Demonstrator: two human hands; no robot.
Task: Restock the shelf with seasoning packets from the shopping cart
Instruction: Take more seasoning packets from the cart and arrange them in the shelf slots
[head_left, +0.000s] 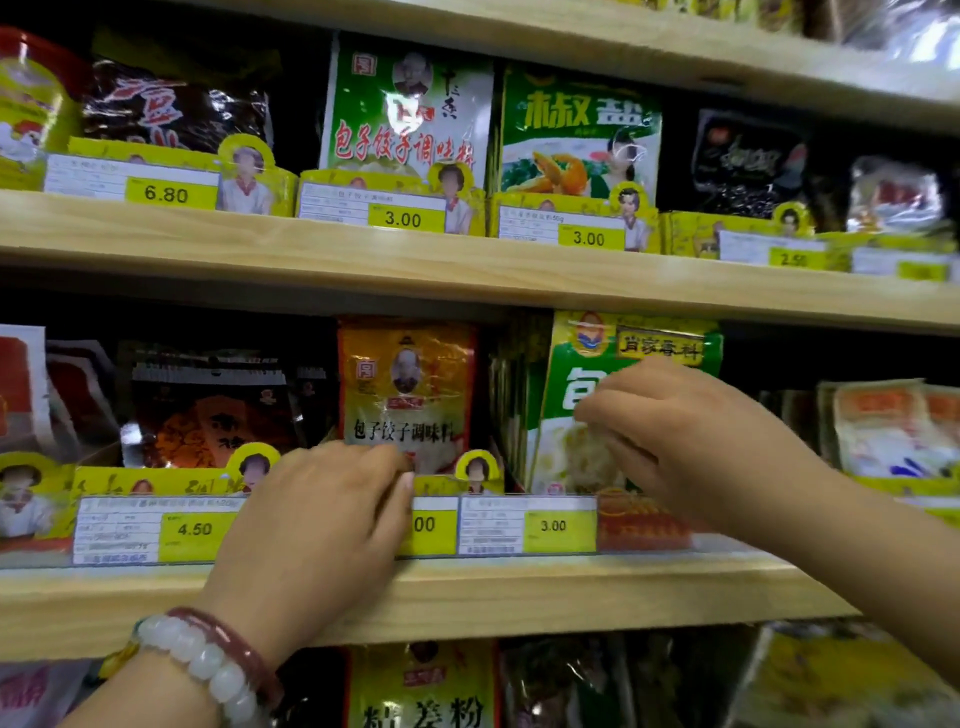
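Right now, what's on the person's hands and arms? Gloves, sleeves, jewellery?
Both hands are bare, no gloves: left hand, right hand. No sleeves show on either forearm. The left wrist carries two bracelets side by side: a bracelet of rounded pale white-green beads and a smooth reddish-brown bangle. No rings or watch visible; the right wrist looks unadorned.

Seasoning packets are stood upright along a pale wooden shelf (519, 592): a dark packet (208, 410), an orange packet (408, 384) and a green packet (571, 415), fronted by yellow price tags (553, 525).
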